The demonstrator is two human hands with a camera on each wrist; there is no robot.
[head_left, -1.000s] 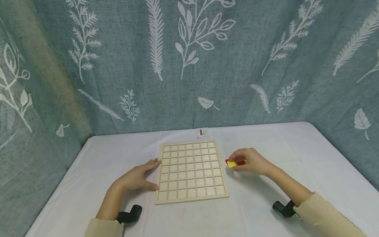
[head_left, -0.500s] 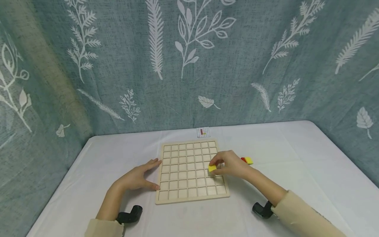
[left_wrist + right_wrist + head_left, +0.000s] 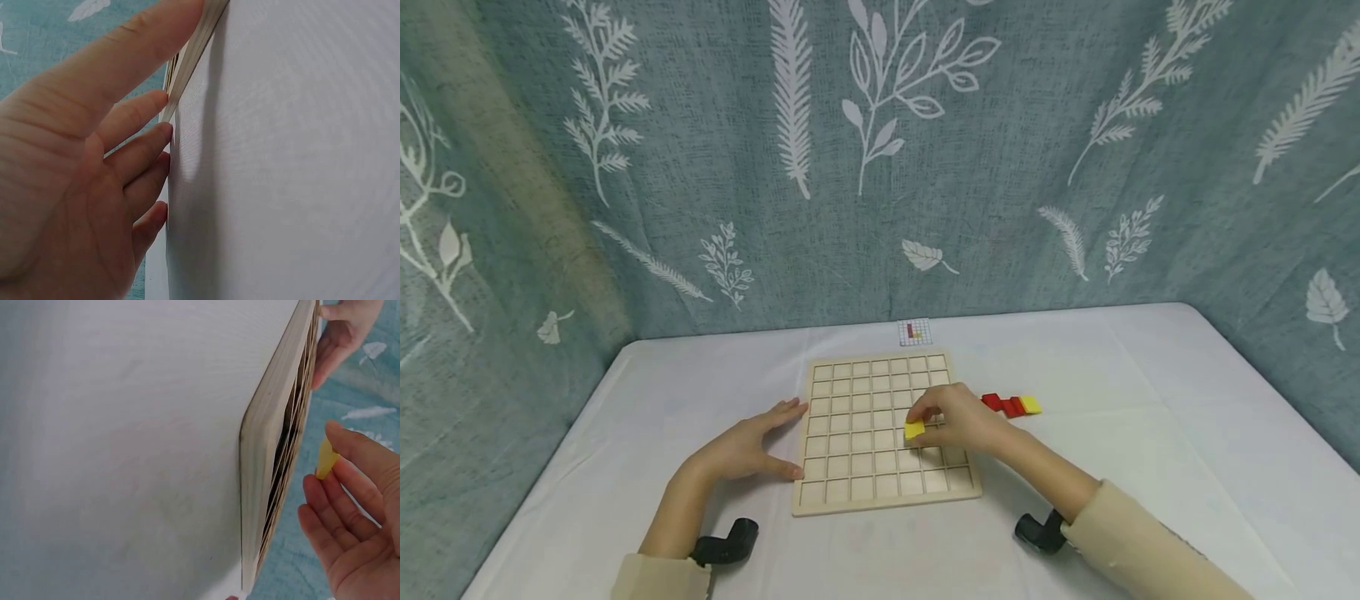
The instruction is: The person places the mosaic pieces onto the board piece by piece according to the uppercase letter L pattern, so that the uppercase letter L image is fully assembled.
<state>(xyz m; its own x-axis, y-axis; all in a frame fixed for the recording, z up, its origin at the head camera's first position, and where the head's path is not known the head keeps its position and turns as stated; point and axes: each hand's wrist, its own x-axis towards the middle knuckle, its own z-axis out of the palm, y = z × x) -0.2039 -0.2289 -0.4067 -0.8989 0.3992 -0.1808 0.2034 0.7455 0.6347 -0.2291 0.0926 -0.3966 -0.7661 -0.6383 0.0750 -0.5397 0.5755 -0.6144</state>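
A pale wooden grid board lies flat on the white table. My right hand is over the board's right half and pinches a yellow square tile between thumb and fingers. In the right wrist view the yellow tile is tilted and held above the board's surface. My left hand lies at the board's left edge, fingers spread, thumb and fingertips touching the rim. The left wrist view shows those fingertips against the side of the board.
Right of the board lie red tiles and another yellow tile in a short row. Behind the board is a small card printed with a grid and red and yellow squares. A patterned curtain hangs behind the table.
My right hand has moved left from beside the board to over it, carrying the yellow tile. The red and yellow tiles to the right are now uncovered. My left hand stays in place.
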